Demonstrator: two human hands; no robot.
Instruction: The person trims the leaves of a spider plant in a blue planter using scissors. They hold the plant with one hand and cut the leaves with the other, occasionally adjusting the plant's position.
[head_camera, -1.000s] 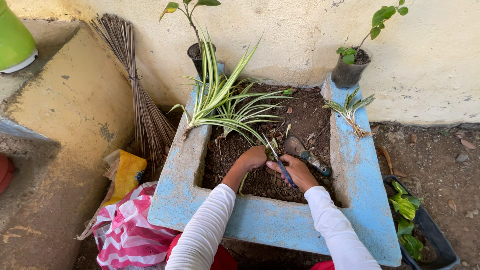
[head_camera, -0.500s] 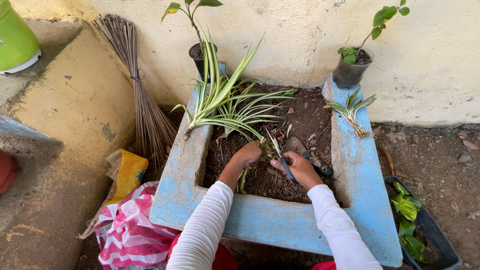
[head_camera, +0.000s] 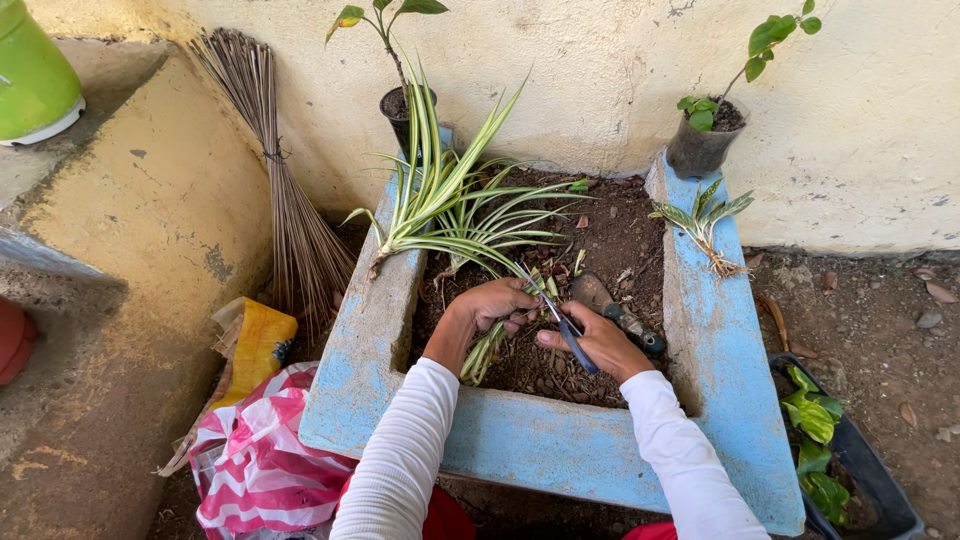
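Scissors with blue handles lie in the right hand at the middle of the frame, blades pointing up and left toward a small striped plantlet. That hand is closed around the handles. Left hand, just left of the blades, is curled over the plantlet, whose green and cream leaves hang down below the fingers toward the dark soil. Both arms wear white long sleeves and enter from the bottom edge.

Hands and tool sit over a blue-painted concrete planter filling the centre of the frame. A larger striped plant spreads across its upper left part, with roots resting on the left rim. A trowel lies on the soil just right of the hands. A small uprooted plantlet rests on the right rim.

Two black nursery bags with seedlings stand against the pale wall at the top. A stick broom leans at upper left. A pink and white striped plastic bag lies at lower left, with a yellow sack just above it. A green container occupies the top left corner. A dark tray of green leaves sits at lower right.
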